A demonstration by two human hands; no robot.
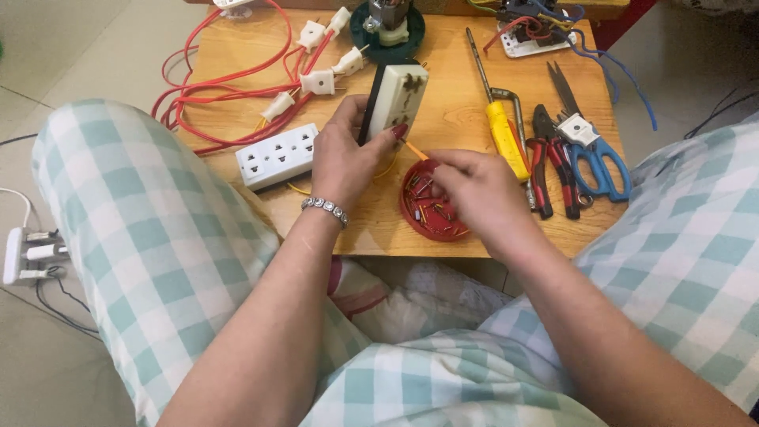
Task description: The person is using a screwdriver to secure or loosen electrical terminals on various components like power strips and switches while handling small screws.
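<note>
— Left hand (341, 162) first: what does it hold, and why that way?

— It is closed around a white socket block with a black back (393, 99), thumb along the near edge and fingers wrapped behind. The block stands on its narrow end on the wooden table (451, 119), lifted clear of the clutter, probably so its face and lower edge are open to the other hand.

— Which way does the block run?

— Its long axis goes from about seven o'clock at the held end to one o'clock at the free end, tilted away from the person. The white face with the brown-marked holes looks toward three o'clock and slightly up; the black back faces nine o'clock.

— And the right hand (474, 190)?

— Fingers are pinched narrow over a red round dish (419, 215) of small red and yellow wire pieces. A thin yellow wire (413, 149) runs from near its fingertips up to the block's lower end. Whether the fingers actually grip that wire cannot be told; they cover it.

— Why is the dish there?

— It sits at six o'clock from the block, just under both hands, likely so the little parts stay within reach.

— What else lies about?

— A white four-way socket strip (277, 156) at nine o'clock of the left hand, red cables with white plugs (237, 87) at ten o'clock, a yellow-handled screwdriver (506, 138), red pliers (549, 162) and blue scissors (597, 154) at three o'clock, lying well apart from the block.
</note>
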